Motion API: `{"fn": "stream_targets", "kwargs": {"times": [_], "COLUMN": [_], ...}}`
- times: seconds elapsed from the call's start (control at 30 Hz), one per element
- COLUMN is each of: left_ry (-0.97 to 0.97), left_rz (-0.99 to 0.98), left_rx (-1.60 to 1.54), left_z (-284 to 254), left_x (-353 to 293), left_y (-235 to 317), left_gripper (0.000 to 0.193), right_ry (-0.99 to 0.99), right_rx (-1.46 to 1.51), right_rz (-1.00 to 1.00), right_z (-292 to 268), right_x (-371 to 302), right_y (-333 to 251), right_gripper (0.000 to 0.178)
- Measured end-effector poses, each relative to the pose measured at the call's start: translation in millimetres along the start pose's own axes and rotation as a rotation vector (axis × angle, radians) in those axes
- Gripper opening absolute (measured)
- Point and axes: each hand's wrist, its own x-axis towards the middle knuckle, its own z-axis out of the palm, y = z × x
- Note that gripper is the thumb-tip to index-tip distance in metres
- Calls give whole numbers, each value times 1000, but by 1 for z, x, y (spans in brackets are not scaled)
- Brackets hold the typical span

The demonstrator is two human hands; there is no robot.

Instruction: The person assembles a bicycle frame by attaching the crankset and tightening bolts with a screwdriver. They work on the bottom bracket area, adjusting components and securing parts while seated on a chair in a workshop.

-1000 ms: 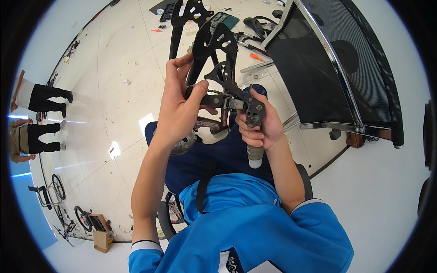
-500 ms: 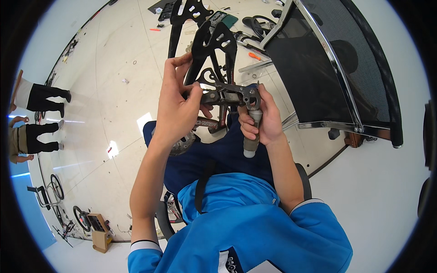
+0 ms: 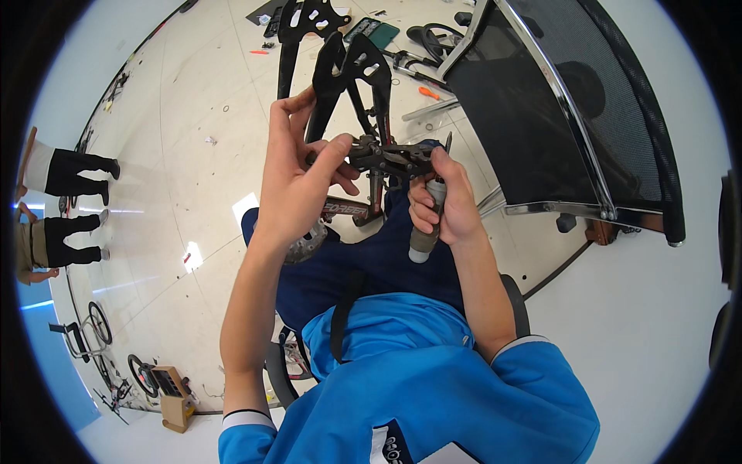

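Observation:
Between my hands, above my lap, is a dark metal linkage part [image 3: 390, 157] that looks like a bicycle derailleur. My left hand [image 3: 297, 166] pinches its left end between thumb and fingers, its index finger reaching up along a black slotted frame arm. On the other end rests the thumb of my right hand [image 3: 448, 197]. That same hand is wrapped around a grey and olive handled tool [image 3: 424, 241], whose thin pointed metal tip sticks up past the thumb. Behind the part stands a black and red bicycle frame [image 3: 348, 207], with a round metal piece [image 3: 308, 243] beside my left forearm.
A black mesh chair [image 3: 556, 131] with chrome tubing stands close on the right. Farther off lie an orange-handled tool [image 3: 429, 93], a green case [image 3: 379, 35] and bike parts. Two people [image 3: 73, 240] stand at the left, and a cardboard box [image 3: 176, 410] sits lower left.
The derailleur-like part has turned in my hands, so a flatter, narrower side shows now. The tool's tip has shifted slightly right, and my left hand slightly left.

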Motion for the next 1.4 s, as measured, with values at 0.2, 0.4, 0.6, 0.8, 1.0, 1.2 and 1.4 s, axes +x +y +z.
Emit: {"fn": "stream_targets", "kwargs": {"times": [0.2,0.4,0.6,0.8,1.0,1.2,1.4], "left_ry": [-18,6,13,43,52,66,87], "left_rz": [14,-5,-15,-28,-57,-62,-62], "left_rx": [29,56,22,29,72,82,67], "left_z": [0,0,0,-1,-3,-2,-2], "left_x": [-4,-4,-6,-5,-4,-5,-5], "left_y": [-1,-3,-3,-2,-1,-1,0], "left_gripper": [47,43,37,34,30,27,24], "right_ry": [126,40,-8,-23,-28,45,527], "right_rx": [66,-26,-3,-37,-6,-85,-780], "right_rz": [123,133,135,165,160,86,-664], "right_z": [12,11,9,10,11,12,27], "right_x": [1,0,-1,-3,-3,-2,-7], "right_y": [-6,-7,-7,-14,-13,-11,7], "right_gripper": [61,72,70,53,52,44,11]}}
